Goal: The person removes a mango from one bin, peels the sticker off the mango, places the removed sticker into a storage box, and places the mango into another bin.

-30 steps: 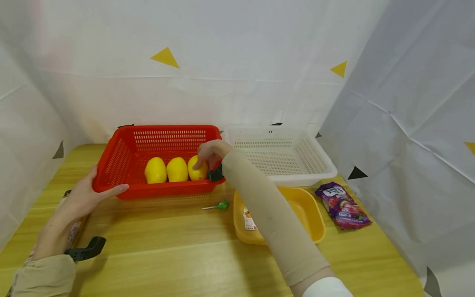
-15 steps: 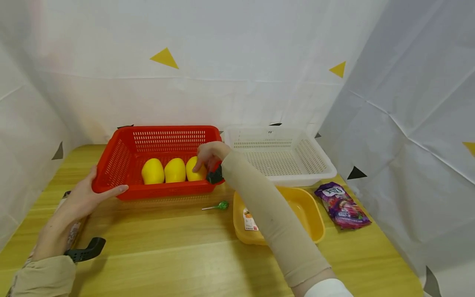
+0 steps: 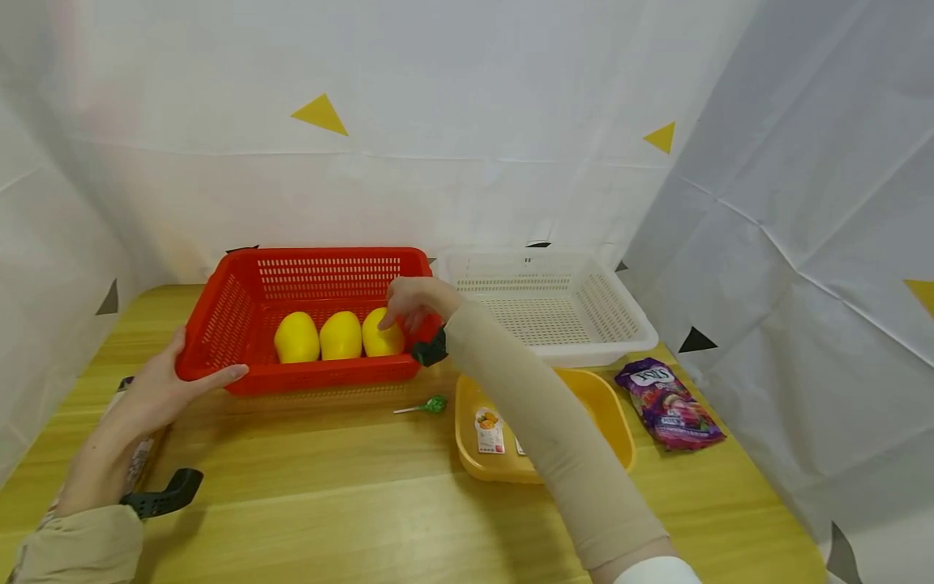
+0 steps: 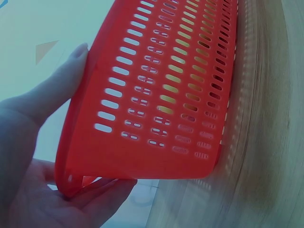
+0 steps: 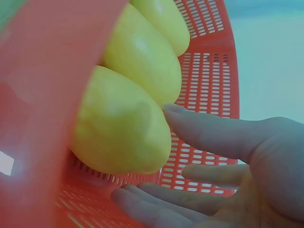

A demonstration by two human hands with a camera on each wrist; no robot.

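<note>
Three yellow mangoes stand in a row along the front wall of a red plastic basket, the left mango, the middle mango and the right mango. My left hand holds the basket's near left corner, thumb along the front rim and fingers round the side, as the left wrist view also shows. Inside the basket's right end is my right hand. In the right wrist view its fingers are spread, with the thumb tip right beside the nearest mango.
A white basket stands right of the red one. In front of it sits a yellow tub with small printed cards, partly hidden by my right forearm. A green lollipop and a purple candy bag lie on the wooden table.
The three mangoes have shifted slightly left along the front wall. My right hand has loosened from the right mango. My left hand keeps its hold on the basket corner.
</note>
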